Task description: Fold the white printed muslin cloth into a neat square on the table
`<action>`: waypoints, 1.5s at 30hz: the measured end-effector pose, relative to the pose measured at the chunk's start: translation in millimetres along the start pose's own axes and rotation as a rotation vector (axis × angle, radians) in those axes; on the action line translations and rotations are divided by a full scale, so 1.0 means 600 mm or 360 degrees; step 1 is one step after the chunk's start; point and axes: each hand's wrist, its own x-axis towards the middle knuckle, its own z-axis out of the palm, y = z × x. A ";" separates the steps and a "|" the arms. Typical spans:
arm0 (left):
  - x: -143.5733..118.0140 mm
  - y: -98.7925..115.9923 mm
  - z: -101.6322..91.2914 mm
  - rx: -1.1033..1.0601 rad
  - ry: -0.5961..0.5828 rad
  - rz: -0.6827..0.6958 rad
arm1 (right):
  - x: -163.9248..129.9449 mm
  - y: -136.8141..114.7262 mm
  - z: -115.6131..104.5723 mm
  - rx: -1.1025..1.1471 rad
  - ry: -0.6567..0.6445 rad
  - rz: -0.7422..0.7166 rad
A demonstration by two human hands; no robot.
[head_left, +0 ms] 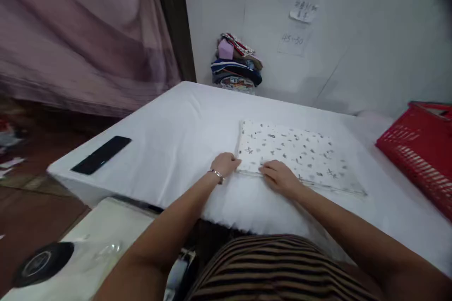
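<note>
Head-camera view down onto a table draped in a white cloth (169, 136). Lying flat near the table's front edge: a folded white fabric piece with small dark printed motifs (296, 153), rectangular, long axis running from the near left out toward the far right.

Left hand (225, 164), a thin bracelet at the wrist, curled over the fabric's near left corner, fingers apparently pinching the edge, though blur hides the exact grip. Right hand (278, 176) just beside it, laid palm down on the front edge, fingers pressed together and flat against the cloth, holding nothing. Both hands at the left end of the piece; nearly all of the fabric stretching away to the right of them, nearer the right arm.

Elsewhere: a flat black rectangular device (101, 154) well apart at the table's left; a red plastic mesh basket (420, 150) at the right edge; a stack of folded multicoloured garments (236, 63) against the back wall; two paper notes (302, 9) taped above.
</note>
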 end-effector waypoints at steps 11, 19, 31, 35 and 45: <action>-0.003 0.022 -0.015 0.0100 0.0195 -0.0040 | -0.121 0.031 -0.056 0.0075 0.0299 0.0365; -0.031 0.078 0.028 0.0361 0.0375 0.1158 | -0.171 0.051 -0.068 -0.0012 0.0304 0.0489; 0.004 0.081 0.057 0.0116 0.0166 0.1236 | -0.150 0.075 -0.067 0.0252 0.0177 0.0544; 0.002 0.082 0.060 0.0132 0.0195 0.1221 | -0.150 0.077 -0.069 0.0401 0.0197 0.0597; -0.003 0.093 0.066 0.0316 0.0287 0.1205 | -0.146 0.071 -0.076 0.0425 0.0094 0.0704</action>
